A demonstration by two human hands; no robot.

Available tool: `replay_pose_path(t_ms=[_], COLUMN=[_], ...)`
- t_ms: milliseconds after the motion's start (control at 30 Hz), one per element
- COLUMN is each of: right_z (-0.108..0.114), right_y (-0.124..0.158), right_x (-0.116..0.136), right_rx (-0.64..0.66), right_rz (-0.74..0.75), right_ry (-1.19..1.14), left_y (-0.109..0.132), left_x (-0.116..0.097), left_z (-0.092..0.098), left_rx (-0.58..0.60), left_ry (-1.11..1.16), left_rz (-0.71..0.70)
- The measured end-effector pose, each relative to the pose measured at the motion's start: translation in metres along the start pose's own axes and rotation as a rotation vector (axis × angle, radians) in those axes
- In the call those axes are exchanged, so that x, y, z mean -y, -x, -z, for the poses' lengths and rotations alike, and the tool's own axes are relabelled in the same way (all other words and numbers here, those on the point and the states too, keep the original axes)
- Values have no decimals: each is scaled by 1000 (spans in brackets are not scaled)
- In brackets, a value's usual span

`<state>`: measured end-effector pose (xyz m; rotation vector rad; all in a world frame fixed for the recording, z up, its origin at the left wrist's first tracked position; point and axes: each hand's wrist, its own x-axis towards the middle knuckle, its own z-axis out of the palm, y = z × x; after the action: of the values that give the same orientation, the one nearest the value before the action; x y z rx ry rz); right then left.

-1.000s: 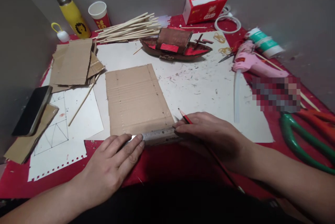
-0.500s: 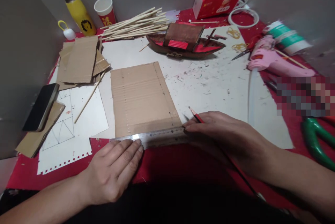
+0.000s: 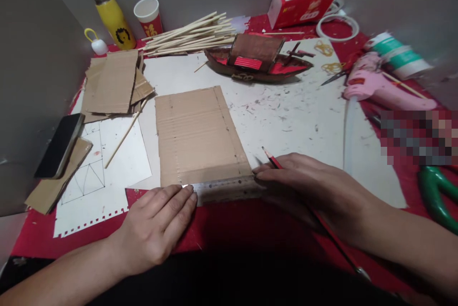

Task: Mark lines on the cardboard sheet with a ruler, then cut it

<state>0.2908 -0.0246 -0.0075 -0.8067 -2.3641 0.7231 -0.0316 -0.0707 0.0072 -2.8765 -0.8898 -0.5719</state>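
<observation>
A cut piece of cardboard (image 3: 198, 129), with pencil marks along both sides, lies on white paper in front of me. Along its near edge is a clear ruler (image 3: 225, 188). The fingers of my left hand (image 3: 159, 225) are closed over the ruler's left end, thumb hidden. My right hand (image 3: 322, 189) has its fingertips at the ruler's right end and keeps a red and black pencil (image 3: 338, 234) in its grip. The pencil's sharpened tip points up and away, above the paper. Part of the right hand's underside is in shadow.
Left are stacked cardboard scraps (image 3: 110, 82), a phone (image 3: 59, 146) and a sheet with drawn lines (image 3: 125, 153). Behind are a yellow bottle (image 3: 112, 17), paper cup (image 3: 148, 15), wooden sticks (image 3: 193, 34) and model boat (image 3: 255, 56). A pink glue gun (image 3: 375, 84) and green-handled tool (image 3: 434, 196) lie right.
The whole view has shifted slightly, so things appear a little further right. Both hands keep nearly the same places at the ruler, the left covering slightly more of its end.
</observation>
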Motion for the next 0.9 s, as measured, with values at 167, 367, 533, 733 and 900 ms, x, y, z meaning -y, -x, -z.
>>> replay_pose_path(t_ms=[167,367,533,733,900], right_z=[3,5,8,11,14], right_y=[-1,0,-3,-3,1], right_x=[3,3,8,13,18], right_rx=[20,2,-41,-37,-61], right_rz=[8,22,39,46,-55], right_ry=[69,97,91,104,-31], left_y=[4,4,8,6,4], left_x=[2,8,15,16,10], left_z=[-4,-1,5,10,12], left_rx=[-6,-25,26,48,49], left_ry=[47,12,38,120,128], left_rz=[20,132,87,142,162])
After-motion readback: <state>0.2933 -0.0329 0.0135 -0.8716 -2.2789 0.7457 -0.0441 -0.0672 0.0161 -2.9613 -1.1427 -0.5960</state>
